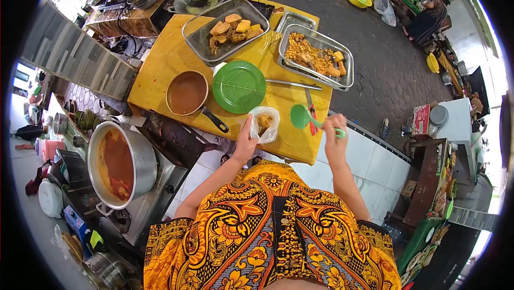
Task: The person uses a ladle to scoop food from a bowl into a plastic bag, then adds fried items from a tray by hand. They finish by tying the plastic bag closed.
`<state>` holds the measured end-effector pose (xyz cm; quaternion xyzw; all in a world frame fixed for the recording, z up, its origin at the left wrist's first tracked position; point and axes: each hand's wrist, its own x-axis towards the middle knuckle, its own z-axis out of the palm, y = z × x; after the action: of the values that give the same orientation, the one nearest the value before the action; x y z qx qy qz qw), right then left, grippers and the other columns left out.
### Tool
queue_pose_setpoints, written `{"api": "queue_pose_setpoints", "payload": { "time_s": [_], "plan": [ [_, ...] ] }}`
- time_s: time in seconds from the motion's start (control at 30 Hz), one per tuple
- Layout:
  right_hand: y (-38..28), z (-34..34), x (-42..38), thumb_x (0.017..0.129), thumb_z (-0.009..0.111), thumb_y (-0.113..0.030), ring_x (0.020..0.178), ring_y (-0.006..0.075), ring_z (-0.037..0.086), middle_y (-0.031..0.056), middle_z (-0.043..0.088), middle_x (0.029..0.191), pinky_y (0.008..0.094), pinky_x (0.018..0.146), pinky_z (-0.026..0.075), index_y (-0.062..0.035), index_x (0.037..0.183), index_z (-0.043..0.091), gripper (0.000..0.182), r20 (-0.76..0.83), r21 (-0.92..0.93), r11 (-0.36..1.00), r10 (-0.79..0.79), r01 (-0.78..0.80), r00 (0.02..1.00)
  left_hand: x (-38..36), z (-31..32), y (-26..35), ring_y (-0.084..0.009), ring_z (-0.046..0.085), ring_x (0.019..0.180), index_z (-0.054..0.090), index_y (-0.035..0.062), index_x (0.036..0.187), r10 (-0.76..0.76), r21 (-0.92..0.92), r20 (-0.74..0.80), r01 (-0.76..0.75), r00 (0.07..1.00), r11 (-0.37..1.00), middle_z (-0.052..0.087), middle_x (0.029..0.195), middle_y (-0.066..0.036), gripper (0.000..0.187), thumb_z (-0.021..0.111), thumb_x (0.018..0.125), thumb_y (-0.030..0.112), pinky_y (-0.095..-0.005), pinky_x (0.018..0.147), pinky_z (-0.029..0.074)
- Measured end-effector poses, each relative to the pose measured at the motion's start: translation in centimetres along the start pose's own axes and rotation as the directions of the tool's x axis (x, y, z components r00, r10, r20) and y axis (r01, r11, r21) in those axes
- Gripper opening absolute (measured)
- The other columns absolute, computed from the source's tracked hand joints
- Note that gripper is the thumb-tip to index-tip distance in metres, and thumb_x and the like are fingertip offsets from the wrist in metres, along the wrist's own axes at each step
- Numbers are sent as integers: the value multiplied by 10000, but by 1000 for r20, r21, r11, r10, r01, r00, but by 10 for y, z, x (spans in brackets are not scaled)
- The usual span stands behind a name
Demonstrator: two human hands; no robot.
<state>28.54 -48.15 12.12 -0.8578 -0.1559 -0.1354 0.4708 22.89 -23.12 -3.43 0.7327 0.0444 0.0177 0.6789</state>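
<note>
The left hand (244, 144) has its grip closed on the side of a small plastic bag (272, 130), right at the near edge of the yellow-covered tabletop (160, 49), and there's brownish-yellow food (264, 122) inside. Over on the right, the right hand (335, 141) is wrapped around the handle of a green ladle (300, 116), its bowl beside the bag but apart from it. Whether the ladle carries anything, I can't tell.

Good handling here, I'd say, means keeping that bag's mouth wide and upright, the left fingers supporting its side without pinching it shut. A soft bag can fold or slump, so any pouring wants a low, slow tilt, with the ladle's lip inside the opening and nothing dribbling down the outside.

Now the containers! Left of the green plate (239, 86), which has no food on it, sits the saucepan (169, 104) of smooth brown sauce (187, 92). Beyond the plate, a mesh basket (197, 32) holds browned and yellow chunks (235, 29); farther right, a second basket (350, 66) carries small golden pieces (306, 53) with larger chunks at one end. And down on the left, the big metal pot (141, 156) shows reddish-orange liquid (116, 153).
</note>
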Motion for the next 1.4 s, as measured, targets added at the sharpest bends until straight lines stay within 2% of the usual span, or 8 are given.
{"api": "queue_pose_setpoints", "payload": {
  "time_s": [0.13, 0.23, 0.3, 0.57, 0.77, 0.87, 1.2, 1.4],
  "plan": [
    [4, 40, 4, 868, 540, -95, 750, 232, 475, 103, 490, 824, 307, 722, 404, -13, 788, 526, 115, 189, 280, 955, 45, -98, 981, -21, -9, 11, -312, 278, 1324, 209, 38, 1440, -28, 85, -34, 31, 999, 996, 253, 1444, -161, 802, 448, 686, -94, -349, 1117, 159],
    [8, 75, 5, 854, 569, -96, 786, 282, 519, 140, 516, 855, 341, 724, 427, -22, 860, 551, 76, 369, 157, 962, 154, -225, 916, -35, -7, 14, -304, 417, 1218, 128, 68, 1458, -40, 195, -154, 70, 987, 978, 320, 1373, -149, 833, 471, 716, -93, -371, 1018, 369],
    [4, 96, 9, 839, 603, -136, 845, 369, 561, 198, 545, 913, 407, 732, 459, -38, 999, 548, 195, 468, 75, 991, 61, -109, 882, -40, -3, 27, -260, 541, 1041, 44, 101, 1462, -500, -404, -157, 407, 852, 820, 384, 1251, -135, 878, 516, 743, -73, -350, 778, 532],
    [55, 164, -12, 778, 606, -106, 847, 438, 575, 264, 580, 893, 475, 747, 472, 13, 1099, 481, 365, 524, -359, 932, 249, -53, 814, -20, 0, -1, -192, 600, 816, 343, 72, 1314, -720, -542, -40, 590, 693, 598, 557, 1067, -99, 529, 586, 846, 107, -285, 576, 528],
    [20, 145, 1, 745, 558, -26, 786, 416, 592, 249, 613, 824, 447, 710, 465, -7, 944, 570, 200, 484, -212, 976, 139, -38, 864, -17, 3, 9, -173, 551, 884, 382, 66, 1303, -640, -287, -98, 595, 762, 751, 566, 1090, -83, 439, 514, 903, 188, -302, 587, 498],
    [10, 140, 5, 749, 551, -15, 754, 389, 599, 234, 615, 811, 425, 676, 465, -27, 925, 583, 180, 478, -177, 982, 142, -63, 867, -18, 5, -1, -199, 591, 925, 376, 165, 1316, -713, -343, -114, 646, 692, 682, 575, 1104, -50, 416, 503, 925, 233, -284, 607, 525],
    [-32, 118, 35, 765, 573, -47, 646, 200, 573, 110, 607, 726, 309, 618, 457, -17, 939, 611, 181, 589, -42, 978, 188, -202, 786, -31, -25, 60, -169, 624, 810, 415, 61, 1253, -602, -764, 80, 437, 794, 475, 578, 1082, -85, 314, 451, 949, 127, -264, 558, 539],
    [-51, 132, 51, 818, 616, -86, 689, 182, 573, 104, 607, 766, 285, 645, 456, 5, 968, 599, 176, 732, 74, 997, -53, -1, 679, -77, -56, 57, -180, 599, 823, 418, 79, 1268, -558, -867, 133, 369, 819, 335, 570, 1058, -76, 329, 467, 965, 197, -326, 578, 531]
  ]
}}
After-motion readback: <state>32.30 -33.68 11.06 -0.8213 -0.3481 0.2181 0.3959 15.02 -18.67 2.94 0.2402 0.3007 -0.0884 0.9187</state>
